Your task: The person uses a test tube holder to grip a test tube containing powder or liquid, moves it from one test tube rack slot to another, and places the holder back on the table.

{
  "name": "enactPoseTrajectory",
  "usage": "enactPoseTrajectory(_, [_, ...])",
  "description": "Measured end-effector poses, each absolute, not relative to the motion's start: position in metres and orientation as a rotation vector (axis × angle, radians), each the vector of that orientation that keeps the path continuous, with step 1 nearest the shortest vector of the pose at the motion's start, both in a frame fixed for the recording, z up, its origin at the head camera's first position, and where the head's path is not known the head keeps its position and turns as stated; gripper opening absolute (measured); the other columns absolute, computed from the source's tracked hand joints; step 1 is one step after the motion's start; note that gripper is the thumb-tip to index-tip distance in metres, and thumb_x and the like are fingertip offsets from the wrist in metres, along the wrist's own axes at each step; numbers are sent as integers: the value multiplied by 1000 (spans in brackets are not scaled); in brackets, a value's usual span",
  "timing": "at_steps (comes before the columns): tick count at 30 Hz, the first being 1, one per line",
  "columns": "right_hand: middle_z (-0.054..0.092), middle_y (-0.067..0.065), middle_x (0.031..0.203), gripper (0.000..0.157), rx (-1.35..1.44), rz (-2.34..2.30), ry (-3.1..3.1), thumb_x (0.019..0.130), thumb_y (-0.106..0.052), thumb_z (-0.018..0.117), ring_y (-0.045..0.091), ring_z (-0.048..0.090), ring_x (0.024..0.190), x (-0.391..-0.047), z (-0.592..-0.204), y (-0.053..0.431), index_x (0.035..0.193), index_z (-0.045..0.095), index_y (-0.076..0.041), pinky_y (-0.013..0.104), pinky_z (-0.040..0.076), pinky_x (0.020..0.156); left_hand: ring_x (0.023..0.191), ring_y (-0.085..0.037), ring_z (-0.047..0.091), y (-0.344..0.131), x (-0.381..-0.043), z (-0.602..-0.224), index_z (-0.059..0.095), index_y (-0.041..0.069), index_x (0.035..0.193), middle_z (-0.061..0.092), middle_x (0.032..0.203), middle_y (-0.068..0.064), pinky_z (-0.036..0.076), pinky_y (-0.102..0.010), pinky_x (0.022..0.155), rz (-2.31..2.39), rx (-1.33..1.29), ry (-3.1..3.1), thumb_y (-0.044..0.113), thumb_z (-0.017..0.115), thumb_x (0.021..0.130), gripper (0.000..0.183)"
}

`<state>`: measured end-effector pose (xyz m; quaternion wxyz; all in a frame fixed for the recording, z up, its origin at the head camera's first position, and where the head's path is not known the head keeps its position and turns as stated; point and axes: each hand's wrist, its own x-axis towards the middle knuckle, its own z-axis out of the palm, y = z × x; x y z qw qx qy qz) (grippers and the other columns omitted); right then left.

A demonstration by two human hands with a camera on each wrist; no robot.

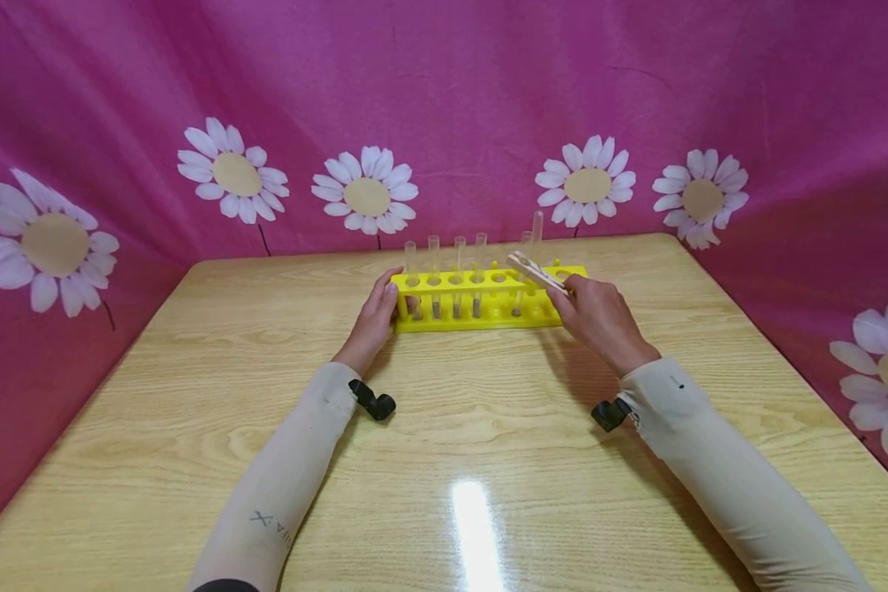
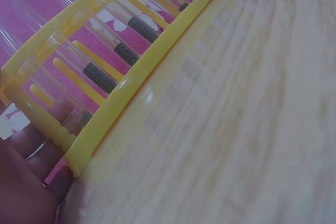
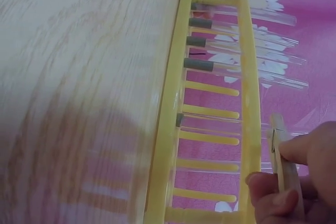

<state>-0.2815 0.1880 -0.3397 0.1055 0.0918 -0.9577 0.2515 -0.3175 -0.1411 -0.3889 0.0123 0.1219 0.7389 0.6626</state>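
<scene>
A yellow test tube rack [image 1: 481, 326] stands across the far part of the table. My left hand [image 1: 373, 319] grips its left end, and in the left wrist view the fingers [image 2: 44, 163] wrap around the end post. My right hand [image 1: 599, 316] pinches a wooden test tube clamp [image 1: 536, 273] over the rack's right half. The clamp's front end overlaps a test tube [image 1: 517, 300] with a little dark grey matter at its bottom. Several more test tubes [image 3: 210, 65] with dark grey contents stand upright toward the left end. Behind the clamp, a clear tube [image 1: 538, 226] points its rounded end upward.
Under the rack lies a light wood-grain table [image 1: 414, 460] with a bright glare near its front. A pink cloth [image 1: 459, 99] printed with white daisies hangs around the back and sides. Small black cameras [image 1: 372, 400] sit at both wrists.
</scene>
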Motion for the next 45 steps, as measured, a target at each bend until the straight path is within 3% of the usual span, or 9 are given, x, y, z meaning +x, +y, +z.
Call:
enactPoseTrajectory(13, [47, 10, 71, 31, 266, 714, -2913, 102, -33, 48, 24, 43, 58, -282, -340, 188, 103, 54, -2, 31, 38, 50, 117, -46, 42, -139, -308, -379, 25, 17, 152, 46, 118, -37, 26, -48, 107, 2093, 423, 2259, 28, 25, 107, 46])
enactPoseTrajectory(25, [45, 9, 68, 26, 294, 668, -2863, 101, -30, 52, 24, 42, 58, -282, -340, 188, 97, 57, -5, 32, 36, 51, 117, -49, 41, -139, -309, -379, 23, 12, 153, 44, 118, -40, 27, -49, 106, 2104, 439, 2243, 27, 25, 107, 47])
enactPoseTrajectory(36, [44, 8, 68, 27, 312, 637, -2877, 100, -32, 53, 24, 42, 59, -282, -340, 189, 98, 57, -6, 30, 35, 52, 123, -33, 39, -139, -306, -376, 24, 19, 153, 43, 129, -27, 24, -45, 112, 2024, 374, 2318, 31, 25, 107, 47])
enactPoseTrajectory(40, [44, 8, 67, 27, 335, 605, -2869, 100, -32, 53, 24, 42, 59, -281, -341, 189, 97, 59, -6, 31, 35, 53, 119, -40, 41, -140, -309, -380, 25, 20, 152, 43, 120, -35, 25, -47, 111, 2053, 396, 2287, 33, 25, 107, 47])
enactPoseTrajectory(45, [44, 8, 67, 28, 349, 605, -2866, 100, -33, 53, 24, 42, 59, -280, -340, 189, 96, 59, -6, 31, 35, 53, 119, -42, 40, -139, -308, -379, 25, 20, 152, 42, 120, -35, 24, -48, 110, 2056, 397, 2277, 30, 24, 107, 46])
